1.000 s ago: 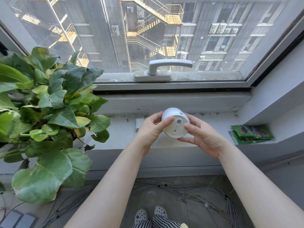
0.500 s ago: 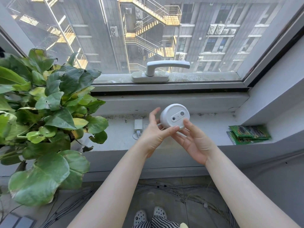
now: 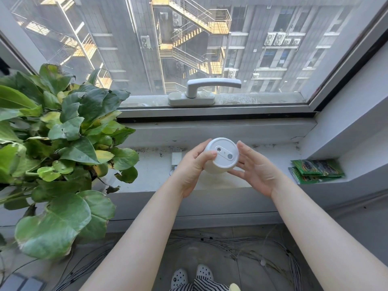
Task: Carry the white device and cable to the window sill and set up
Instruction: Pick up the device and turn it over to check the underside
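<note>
Both bare forearms reach up from the lower frame toward the centre. The left hand (image 3: 192, 164) curls around the white device (image 3: 222, 156), thumb laid across its face. The right hand (image 3: 255, 170) cups its other side, fingers spread and palm turned inward.

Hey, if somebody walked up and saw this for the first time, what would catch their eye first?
Most likely the round white device, held between the left hand and right hand just above the window sill, its flat face with two small ports turned toward the camera. Next, the big leafy plant that fills the left side. Then the white window handle at centre and the green packets on the sill at right.
</note>
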`<state>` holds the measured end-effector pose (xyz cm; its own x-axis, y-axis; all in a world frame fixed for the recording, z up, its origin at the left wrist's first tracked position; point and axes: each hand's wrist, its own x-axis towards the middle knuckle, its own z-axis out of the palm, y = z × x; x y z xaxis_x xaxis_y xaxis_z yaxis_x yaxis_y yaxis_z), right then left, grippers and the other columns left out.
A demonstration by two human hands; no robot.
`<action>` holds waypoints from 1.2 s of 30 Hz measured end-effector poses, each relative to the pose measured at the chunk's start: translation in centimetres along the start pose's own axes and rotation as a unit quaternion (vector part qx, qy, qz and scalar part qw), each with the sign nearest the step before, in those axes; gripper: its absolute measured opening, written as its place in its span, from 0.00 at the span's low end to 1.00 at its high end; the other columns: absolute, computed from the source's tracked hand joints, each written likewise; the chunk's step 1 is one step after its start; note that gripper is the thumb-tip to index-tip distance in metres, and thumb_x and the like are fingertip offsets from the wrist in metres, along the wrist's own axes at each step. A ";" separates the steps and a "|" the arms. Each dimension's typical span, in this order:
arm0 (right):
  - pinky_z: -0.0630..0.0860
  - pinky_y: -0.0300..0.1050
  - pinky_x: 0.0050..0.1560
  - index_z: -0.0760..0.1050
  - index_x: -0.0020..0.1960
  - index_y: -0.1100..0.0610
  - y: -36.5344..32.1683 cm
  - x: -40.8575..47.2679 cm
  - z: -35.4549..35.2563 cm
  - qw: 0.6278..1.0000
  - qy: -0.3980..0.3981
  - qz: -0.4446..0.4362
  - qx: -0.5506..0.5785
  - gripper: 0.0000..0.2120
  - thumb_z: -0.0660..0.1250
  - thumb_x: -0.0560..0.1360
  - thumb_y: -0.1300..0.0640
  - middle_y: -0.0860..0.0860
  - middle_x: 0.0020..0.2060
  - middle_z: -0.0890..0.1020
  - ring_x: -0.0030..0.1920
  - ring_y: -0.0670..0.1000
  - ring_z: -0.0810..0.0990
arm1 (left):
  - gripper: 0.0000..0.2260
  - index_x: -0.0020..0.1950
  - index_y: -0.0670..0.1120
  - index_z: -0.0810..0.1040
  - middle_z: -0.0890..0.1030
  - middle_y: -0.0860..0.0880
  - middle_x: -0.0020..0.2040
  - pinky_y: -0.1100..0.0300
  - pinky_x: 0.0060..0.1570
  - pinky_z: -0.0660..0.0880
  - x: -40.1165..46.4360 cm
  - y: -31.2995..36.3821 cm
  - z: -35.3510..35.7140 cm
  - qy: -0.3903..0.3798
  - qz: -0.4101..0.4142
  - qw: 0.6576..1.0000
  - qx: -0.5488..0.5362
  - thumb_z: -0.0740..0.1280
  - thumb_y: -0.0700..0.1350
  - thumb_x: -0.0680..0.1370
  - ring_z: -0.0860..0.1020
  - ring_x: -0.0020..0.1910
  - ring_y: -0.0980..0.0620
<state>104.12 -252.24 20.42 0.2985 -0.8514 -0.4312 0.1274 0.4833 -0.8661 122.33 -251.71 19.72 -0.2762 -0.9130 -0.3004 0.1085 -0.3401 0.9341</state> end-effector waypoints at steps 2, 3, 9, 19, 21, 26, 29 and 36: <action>0.74 0.55 0.65 0.78 0.63 0.53 -0.4 0.1 -0.2 1.000 0.001 0.009 -0.026 0.24 0.65 0.71 0.43 0.53 0.60 0.82 0.61 0.53 0.79 | 0.23 0.64 0.50 0.78 0.80 0.51 0.63 0.51 0.71 0.64 0.2 0.2 -0.2 -0.002 -0.002 1.000 0.005 0.67 0.50 0.70 0.76 0.64 0.52; 0.75 0.55 0.64 0.78 0.63 0.53 -0.5 0.0 -0.3 0.999 0.001 0.015 -0.034 0.24 0.66 0.71 0.44 0.54 0.61 0.82 0.61 0.54 0.80 | 0.22 0.64 0.50 0.79 0.79 0.51 0.65 0.49 0.73 0.63 0.3 0.3 -0.3 0.004 -0.003 1.000 0.006 0.67 0.50 0.70 0.75 0.66 0.51; 0.80 0.52 0.57 0.78 0.60 0.56 -0.4 0.0 -0.1 0.999 0.026 0.047 0.000 0.23 0.71 0.68 0.48 0.59 0.55 0.82 0.55 0.59 0.84 | 0.15 0.58 0.47 0.82 0.84 0.47 0.56 0.46 0.69 0.68 0.6 0.3 0.2 0.077 0.005 0.997 -0.005 0.67 0.50 0.74 0.79 0.60 0.47; 0.78 0.51 0.59 0.78 0.56 0.56 0.1 0.7 0.8 0.991 0.112 0.065 0.044 0.12 0.67 0.75 0.51 0.62 0.53 0.81 0.53 0.60 0.82 | 0.14 0.60 0.46 0.81 0.84 0.53 0.52 0.76 0.46 0.73 0.8 -0.6 0.3 0.165 0.036 0.985 0.042 0.70 0.45 0.75 0.81 0.51 0.62; 0.78 0.50 0.60 0.79 0.57 0.57 0.3 1.0 0.8 0.991 0.112 0.062 0.028 0.13 0.68 0.75 0.51 0.61 0.54 0.81 0.54 0.59 0.82 | 0.13 0.60 0.46 0.82 0.85 0.54 0.51 0.78 0.44 0.72 1.0 -0.7 0.2 0.172 0.037 0.984 0.040 0.70 0.45 0.75 0.80 0.49 0.65; 0.77 0.51 0.63 0.79 0.58 0.60 0.6 1.6 0.4 0.991 0.115 0.062 0.010 0.16 0.68 0.75 0.52 0.62 0.58 0.80 0.58 0.60 0.81 | 0.13 0.58 0.46 0.83 0.85 0.53 0.51 0.69 0.52 0.73 1.5 -1.2 -0.1 0.183 0.027 0.982 0.031 0.70 0.45 0.75 0.81 0.52 0.60; 0.76 0.50 0.63 0.79 0.58 0.62 0.8 1.7 0.4 0.992 0.113 0.057 0.004 0.16 0.67 0.76 0.53 0.63 0.57 0.81 0.58 0.58 0.81 | 0.11 0.56 0.47 0.84 0.85 0.53 0.50 0.66 0.55 0.74 1.8 -1.5 -0.2 0.198 0.024 0.979 0.035 0.71 0.45 0.74 0.82 0.52 0.58; 0.76 0.48 0.62 0.79 0.56 0.62 0.8 1.9 0.4 0.992 0.117 0.049 -0.016 0.13 0.66 0.77 0.54 0.59 0.54 0.84 0.58 0.58 0.82 | 0.13 0.56 0.47 0.84 0.85 0.51 0.52 0.60 0.59 0.75 2.5 -1.9 -0.2 0.215 0.018 0.975 0.044 0.71 0.47 0.73 0.82 0.54 0.56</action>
<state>105.12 -253.44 19.01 0.0798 -0.8266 -0.5571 0.0765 0.5623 -0.8234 121.62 -253.41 17.16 0.1546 -0.9407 -0.3021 0.0228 -0.3023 0.9529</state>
